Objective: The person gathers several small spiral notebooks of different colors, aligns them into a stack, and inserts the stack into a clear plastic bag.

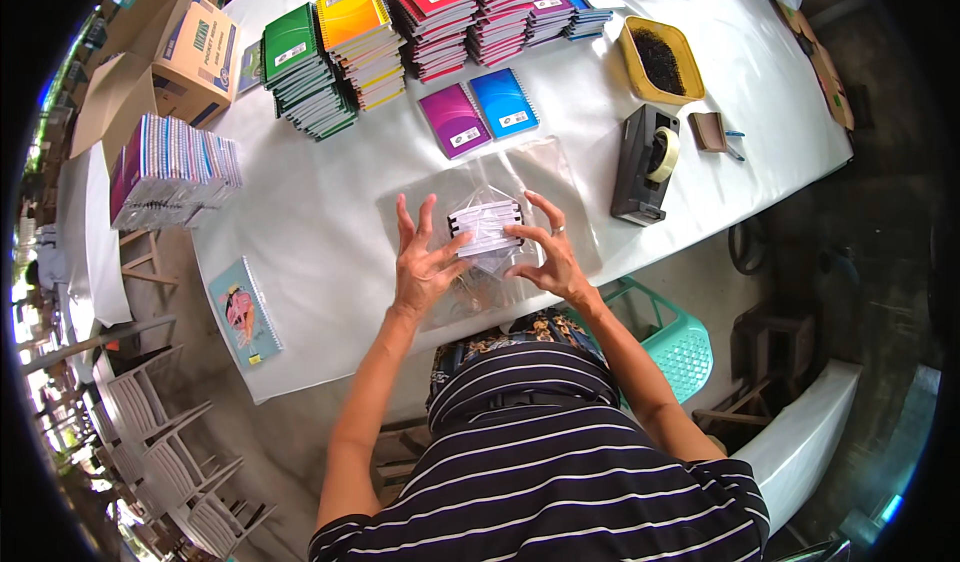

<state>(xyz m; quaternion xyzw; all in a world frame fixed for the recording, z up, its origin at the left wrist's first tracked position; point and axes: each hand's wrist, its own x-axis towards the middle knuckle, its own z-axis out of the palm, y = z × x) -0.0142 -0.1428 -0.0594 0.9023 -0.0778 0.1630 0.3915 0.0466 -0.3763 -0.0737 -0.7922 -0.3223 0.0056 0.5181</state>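
Left fingers [426, 224] and right fingers [532, 233], spread wide, touch the clear-wrapped white stack [488, 222] lying between them

One white bundle [487, 226] in clear plastic [570, 177], left hand [425, 268] and right hand [556, 262] spread around it, with stacked spiral notebooks [436, 30], black tape dispenser [633, 167], yellow tub [633, 74] of black pieces [657, 60], and open cardboard box [194, 60].

The clear film [562, 174] looks like glossy plastic, the tablecloth [310, 212] smooth and shiny, the carton [200, 57] matt cardboard.
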